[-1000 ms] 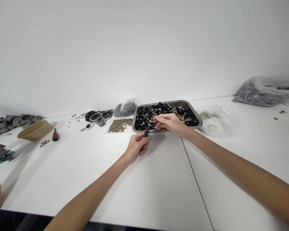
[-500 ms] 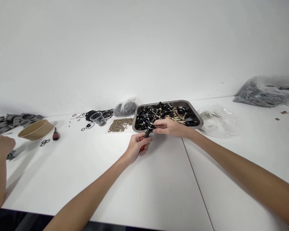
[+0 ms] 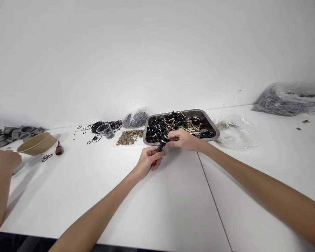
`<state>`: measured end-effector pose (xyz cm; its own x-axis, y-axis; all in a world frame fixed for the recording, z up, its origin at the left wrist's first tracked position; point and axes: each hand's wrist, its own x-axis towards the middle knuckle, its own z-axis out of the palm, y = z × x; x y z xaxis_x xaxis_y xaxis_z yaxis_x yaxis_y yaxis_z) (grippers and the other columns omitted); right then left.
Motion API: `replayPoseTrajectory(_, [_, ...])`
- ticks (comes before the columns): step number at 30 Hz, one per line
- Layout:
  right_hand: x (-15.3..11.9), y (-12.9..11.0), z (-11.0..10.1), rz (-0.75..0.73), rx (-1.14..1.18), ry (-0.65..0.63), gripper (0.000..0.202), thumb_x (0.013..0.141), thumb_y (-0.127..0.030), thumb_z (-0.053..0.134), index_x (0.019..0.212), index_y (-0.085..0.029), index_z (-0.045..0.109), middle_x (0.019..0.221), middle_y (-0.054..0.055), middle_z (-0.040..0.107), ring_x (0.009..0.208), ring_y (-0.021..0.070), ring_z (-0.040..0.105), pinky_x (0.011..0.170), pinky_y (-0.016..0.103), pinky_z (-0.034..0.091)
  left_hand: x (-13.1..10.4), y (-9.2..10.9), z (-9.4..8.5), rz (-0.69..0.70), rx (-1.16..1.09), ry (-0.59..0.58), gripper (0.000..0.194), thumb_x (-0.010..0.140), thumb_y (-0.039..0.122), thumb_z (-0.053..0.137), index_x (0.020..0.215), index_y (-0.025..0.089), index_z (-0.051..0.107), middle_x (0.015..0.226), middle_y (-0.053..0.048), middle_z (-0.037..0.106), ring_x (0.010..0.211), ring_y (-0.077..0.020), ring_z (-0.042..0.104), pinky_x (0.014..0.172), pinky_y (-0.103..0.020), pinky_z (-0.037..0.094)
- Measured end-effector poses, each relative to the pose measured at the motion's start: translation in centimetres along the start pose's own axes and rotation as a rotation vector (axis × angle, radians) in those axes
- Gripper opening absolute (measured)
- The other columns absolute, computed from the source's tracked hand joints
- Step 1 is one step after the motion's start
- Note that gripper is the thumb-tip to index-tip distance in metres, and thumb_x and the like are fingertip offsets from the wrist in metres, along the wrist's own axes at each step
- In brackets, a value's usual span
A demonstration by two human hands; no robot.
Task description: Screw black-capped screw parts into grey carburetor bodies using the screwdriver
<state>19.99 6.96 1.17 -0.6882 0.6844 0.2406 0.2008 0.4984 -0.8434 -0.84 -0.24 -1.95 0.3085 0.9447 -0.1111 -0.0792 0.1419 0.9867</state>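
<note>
My left hand [image 3: 150,158] is wrapped round the red and black handle of a screwdriver [image 3: 159,148], whose shaft points up and away over the tray. My right hand [image 3: 179,138] pinches a small black ring-shaped part [image 3: 164,138] at the base of the shaft. Both hands are at the near edge of a grey metal tray [image 3: 215,132]. Inside it lie many black parts [image 3: 156,127] and brass-coloured screws [image 3: 196,130]. Left of the tray, small brass pieces [image 3: 128,137] are spread on a white sheet.
Another person's hand [image 3: 5,161] is at the far left, by a tan bowl [image 3: 38,143] and a second screwdriver [image 3: 58,149]. Black rings, a clear cup [image 3: 105,131] and a bag of dark parts [image 3: 135,118] lie behind. Plastic bags [image 3: 236,133] [image 3: 286,99] stand right.
The view has shifted slightly. The other person's hand has moved a little to the right. My hands keep nearly the same hold on the screwdriver and black part.
</note>
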Motion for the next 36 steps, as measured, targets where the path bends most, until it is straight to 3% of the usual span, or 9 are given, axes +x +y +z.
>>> replayPoseTrajectory(11, [0.0,-0.6,0.0,0.071,0.097,0.037,0.051,0.078,-0.059,0.07,0.059,-0.018,0.047,0.062,-0.004,0.039,0.062,0.0113,0.033,0.059,0.029,0.021,0.0,0.3,0.1,0.001,-0.018,-0.028,0.024,0.08,0.035,0.074,0.081,0.015,0.061,0.051,0.01,0.035,0.036,-0.0033,0.031,0.039,-0.022,0.019])
replayPoseTrajectory(20, [0.0,-0.8,0.4,0.117,0.115,0.086,0.056,0.076,-0.058,0.072,0.055,-0.02,0.037,0.057,-0.005,0.034,0.059,0.0106,0.029,0.058,0.029,0.019,0.3,1.1,-0.6,-0.034,0.028,-0.125,0.023,0.086,0.036,0.068,0.08,0.016,0.058,0.052,0.009,0.029,0.041,-0.0035,0.026,0.039,-0.02,0.02])
replayPoseTrajectory(36, [0.1,-0.6,0.9,0.127,0.251,0.151,0.051,0.076,-0.056,0.073,0.054,-0.019,0.045,0.058,-0.004,0.043,0.063,0.0118,0.037,0.062,0.03,0.024,0.0,2.5,-0.7,-0.05,0.046,-0.152,0.03,0.089,0.036,0.063,0.073,0.018,0.046,0.059,0.008,0.027,0.049,-0.0052,0.023,0.04,-0.02,0.021])
